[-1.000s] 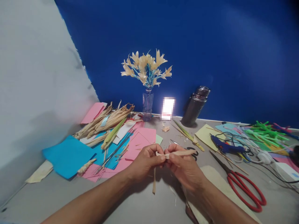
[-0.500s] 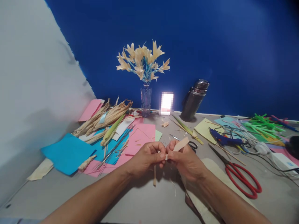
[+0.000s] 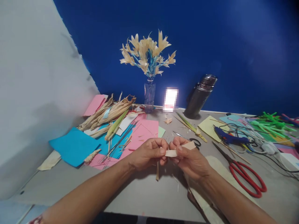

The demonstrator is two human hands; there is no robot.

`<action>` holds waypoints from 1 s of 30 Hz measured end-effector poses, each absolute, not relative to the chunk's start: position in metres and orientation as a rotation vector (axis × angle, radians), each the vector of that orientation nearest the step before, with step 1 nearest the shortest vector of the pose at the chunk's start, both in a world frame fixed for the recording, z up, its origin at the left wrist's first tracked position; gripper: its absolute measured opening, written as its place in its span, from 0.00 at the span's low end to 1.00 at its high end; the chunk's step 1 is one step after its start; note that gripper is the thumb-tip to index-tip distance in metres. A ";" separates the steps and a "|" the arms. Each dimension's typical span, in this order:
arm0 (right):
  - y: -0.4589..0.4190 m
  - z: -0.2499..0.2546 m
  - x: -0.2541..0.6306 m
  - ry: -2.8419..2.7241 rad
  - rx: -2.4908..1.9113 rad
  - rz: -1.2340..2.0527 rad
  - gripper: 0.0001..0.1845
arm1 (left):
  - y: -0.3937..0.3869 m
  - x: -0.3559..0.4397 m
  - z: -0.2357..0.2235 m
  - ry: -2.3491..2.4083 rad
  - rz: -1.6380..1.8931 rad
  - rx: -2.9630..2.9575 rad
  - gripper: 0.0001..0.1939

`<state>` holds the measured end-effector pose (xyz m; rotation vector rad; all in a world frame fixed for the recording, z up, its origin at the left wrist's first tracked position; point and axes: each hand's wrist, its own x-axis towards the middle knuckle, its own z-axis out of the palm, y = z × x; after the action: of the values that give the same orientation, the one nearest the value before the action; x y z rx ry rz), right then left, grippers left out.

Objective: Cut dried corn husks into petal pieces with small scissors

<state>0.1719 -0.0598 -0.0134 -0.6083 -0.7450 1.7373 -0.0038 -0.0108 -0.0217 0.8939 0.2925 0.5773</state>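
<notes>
Between my two hands is a pale cream strip, which looks like a piece of dried corn husk. My left hand pinches its left end between thumb and fingers. My right hand is closed on the strip farther along, and its wider end sticks out above my right thumb. A narrow tan strip hangs below my left fingers; what it joins is hidden. Just behind my right hand lie small scissors with black handles, partly covered.
Large red-handled scissors and a blue glue gun with cables lie right. Blue paper, pink paper and bundled dried husks spread left. Behind stand a vase of husk flowers and a dark flask.
My hands have moved slightly apart, so more of the strip shows between them. The whole view has shifted a little, with the table's things appearing farther right.
</notes>
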 end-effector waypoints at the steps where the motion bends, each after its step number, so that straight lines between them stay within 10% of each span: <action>1: -0.060 -0.012 0.171 -0.746 -0.588 1.737 0.17 | -0.010 -0.004 -0.021 0.289 0.598 0.887 0.17; 30: -0.053 -0.016 0.177 -0.951 -1.018 1.478 0.16 | -0.013 -0.005 -0.011 0.604 0.645 1.202 0.16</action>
<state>0.1766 -0.0531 -0.0162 -1.0177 -0.9509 1.4783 -0.0054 -0.0133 -0.0107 1.2021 0.6037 0.6452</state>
